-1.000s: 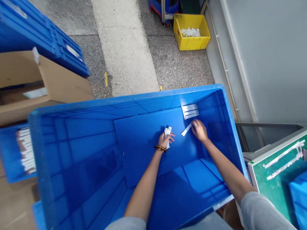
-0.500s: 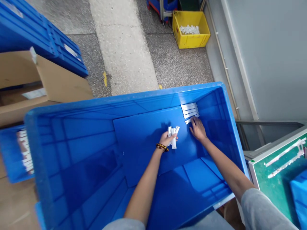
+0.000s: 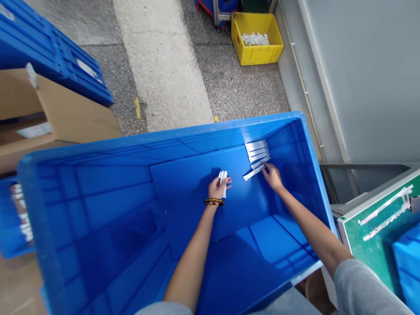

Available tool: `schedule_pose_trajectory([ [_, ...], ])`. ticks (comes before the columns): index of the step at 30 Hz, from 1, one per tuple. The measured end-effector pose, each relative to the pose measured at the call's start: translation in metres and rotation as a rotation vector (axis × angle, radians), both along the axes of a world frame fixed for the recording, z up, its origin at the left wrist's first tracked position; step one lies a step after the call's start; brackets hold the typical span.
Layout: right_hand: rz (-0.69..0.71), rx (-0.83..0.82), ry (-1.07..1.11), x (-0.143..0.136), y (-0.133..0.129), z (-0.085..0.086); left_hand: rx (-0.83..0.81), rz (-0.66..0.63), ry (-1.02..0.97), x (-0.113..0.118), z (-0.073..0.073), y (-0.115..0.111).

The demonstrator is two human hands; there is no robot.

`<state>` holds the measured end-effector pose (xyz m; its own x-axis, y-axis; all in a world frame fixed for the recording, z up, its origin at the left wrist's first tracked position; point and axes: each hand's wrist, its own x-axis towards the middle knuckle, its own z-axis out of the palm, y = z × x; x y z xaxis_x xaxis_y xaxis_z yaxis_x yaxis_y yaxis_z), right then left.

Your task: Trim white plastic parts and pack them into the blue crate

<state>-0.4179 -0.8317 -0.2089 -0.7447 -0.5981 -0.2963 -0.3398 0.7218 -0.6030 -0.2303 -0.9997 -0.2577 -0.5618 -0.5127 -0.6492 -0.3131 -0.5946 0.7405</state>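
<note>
Inside a large blue bin [image 3: 164, 134], my left hand [image 3: 218, 187] is closed around a small bunch of white strips [image 3: 224, 179]. To its right, my right hand [image 3: 272, 176] pinches the end of a single white strip [image 3: 253, 172], which slants down to the left over the bin's floor. Just above that strip, several white strips [image 3: 257, 148] lie side by side in a row near the bin's far right corner. The lowest one of the row sits at a slight angle, close to my right fingertips.
A yellow crate [image 3: 259, 54] with small white pieces stands on the floor beyond the bin. An open cardboard box [image 3: 75, 109] and blue crates [image 3: 59, 48] are at the left. A green-topped table [image 3: 374, 249] is at the right.
My left hand has moved left, and its strips are now bunched more tightly. A strip now extends from my right hand, below the row.
</note>
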Motion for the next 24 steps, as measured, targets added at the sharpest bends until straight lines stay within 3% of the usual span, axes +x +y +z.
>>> schedule_pose_trajectory([
  [3, 0.016, 0.158, 0.201, 0.005, 0.005, 0.007, 0.015, 0.005, -0.007, 0.006, -0.003, -0.003],
  [7, 0.440, 0.288, 0.334, 0.027, 0.002, 0.010, 0.024, 0.003, -0.009, 0.007, -0.006, -0.004],
  [9, 0.545, 0.281, 0.318, 0.033, 0.001, 0.008, 0.026, -0.002, -0.008, 0.006, -0.006, -0.005],
  [17, 0.523, 0.308, 0.348, 0.023, 0.001, 0.004, 0.038, 0.002, -0.003, 0.007, -0.007, -0.005],
  [24, 0.379, 0.250, 0.388, -0.007, -0.027, 0.008, 0.041, 0.008, -0.001, 0.006, -0.010, -0.003],
])
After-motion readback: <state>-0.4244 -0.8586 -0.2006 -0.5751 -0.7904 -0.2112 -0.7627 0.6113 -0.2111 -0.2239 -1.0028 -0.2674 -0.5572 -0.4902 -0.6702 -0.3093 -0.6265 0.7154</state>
